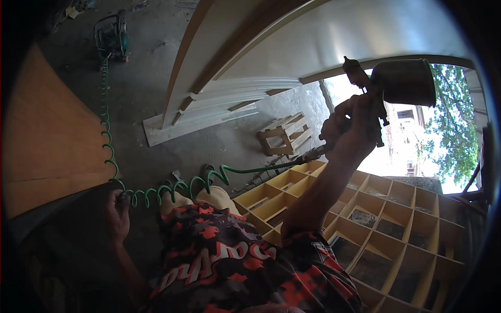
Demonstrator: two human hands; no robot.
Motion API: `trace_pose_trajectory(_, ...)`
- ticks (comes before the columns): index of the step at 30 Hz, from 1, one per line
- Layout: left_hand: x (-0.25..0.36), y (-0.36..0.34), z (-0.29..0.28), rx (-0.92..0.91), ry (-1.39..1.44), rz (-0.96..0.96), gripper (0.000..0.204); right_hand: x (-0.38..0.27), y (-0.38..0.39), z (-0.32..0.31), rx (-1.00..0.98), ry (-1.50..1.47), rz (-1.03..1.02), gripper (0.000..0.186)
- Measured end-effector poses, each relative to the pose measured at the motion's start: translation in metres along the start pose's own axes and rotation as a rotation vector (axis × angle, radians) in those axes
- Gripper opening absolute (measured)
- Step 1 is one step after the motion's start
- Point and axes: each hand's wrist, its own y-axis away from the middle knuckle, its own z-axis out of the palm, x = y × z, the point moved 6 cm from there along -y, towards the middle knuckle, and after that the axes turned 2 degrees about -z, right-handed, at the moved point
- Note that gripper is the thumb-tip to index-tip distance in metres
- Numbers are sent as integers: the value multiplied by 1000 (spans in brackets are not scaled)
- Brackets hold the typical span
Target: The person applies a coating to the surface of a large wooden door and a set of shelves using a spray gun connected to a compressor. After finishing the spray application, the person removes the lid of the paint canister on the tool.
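My right hand (pixel 352 128) is raised at the right, its fingers wrapped round the grip of a spray gun (pixel 377 104). A dark cup (pixel 404 82) is fixed on the gun, and its nozzle end is near a large pale panel (pixel 334 39). From the bottom of the grip a green coiled air hose (pixel 261 169) runs left in loops across my body. Low on the left, my left hand (pixel 118 216) is closed round that hose. Beyond my left hand the coil stretches away to a green air compressor (pixel 114 39) on the floor.
A wooden lattice of square compartments (pixel 399 211) stands close on my right. A small slatted wooden stand (pixel 285 134) sits on the concrete floor (pixel 130 99). Long pale mouldings (pixel 229 99) lean below the panel. An orange-brown board (pixel 52 130) rises at the left. Daylight comes through an opening at the right.
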Motion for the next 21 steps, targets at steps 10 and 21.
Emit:
trace_pose_trajectory(10,43,4,24,-22,69,-61,23,29,-79,-64,-3,-40,4,44)
trace_pose_trajectory(21,79,-2,48,-45,35,-83,26,52,-141,-107,39,-5,42,45)
